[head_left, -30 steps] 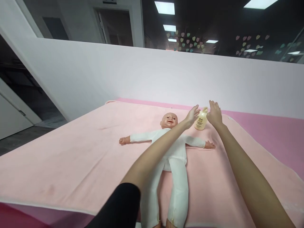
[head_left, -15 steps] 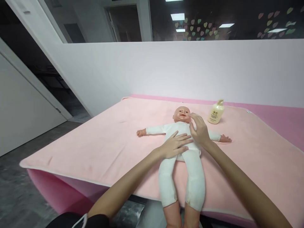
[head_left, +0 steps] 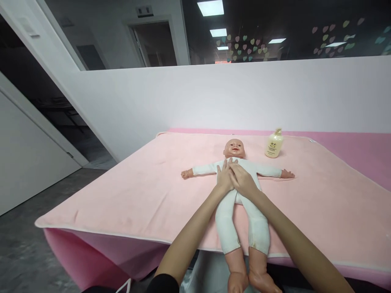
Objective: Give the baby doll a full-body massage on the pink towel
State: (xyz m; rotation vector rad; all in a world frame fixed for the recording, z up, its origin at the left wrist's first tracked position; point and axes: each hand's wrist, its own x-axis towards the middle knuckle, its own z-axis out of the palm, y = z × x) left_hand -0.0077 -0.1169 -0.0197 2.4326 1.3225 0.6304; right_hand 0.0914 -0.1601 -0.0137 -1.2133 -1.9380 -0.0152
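Note:
A baby doll [head_left: 255, 167] with a white cloth body lies on its back, arms spread wide and head toward the wall. Its lower legs and feet hang past the table's near edge. My left hand [head_left: 225, 176] rests flat on the doll's chest and belly, fingers apart and pointing toward its head. Beside it, my right hand [head_left: 243, 179] lies on the torso too, fingers stretched out and touching or partly over the left hand's fingers. Neither hand grasps anything. The middle of the doll's chest is hidden under both hands.
A pale yellow pump bottle [head_left: 274, 143] stands upright beyond the doll's outstretched arm on the right. The pink blanket [head_left: 128, 191] covers the table and hangs over its edge. A white wall [head_left: 214, 97] with a window above closes off the far side.
My right hand has come down from beside the doll's head onto its torso. My left hand has turned to point toward the head, and the two hands now meet. The camera view has shifted slightly.

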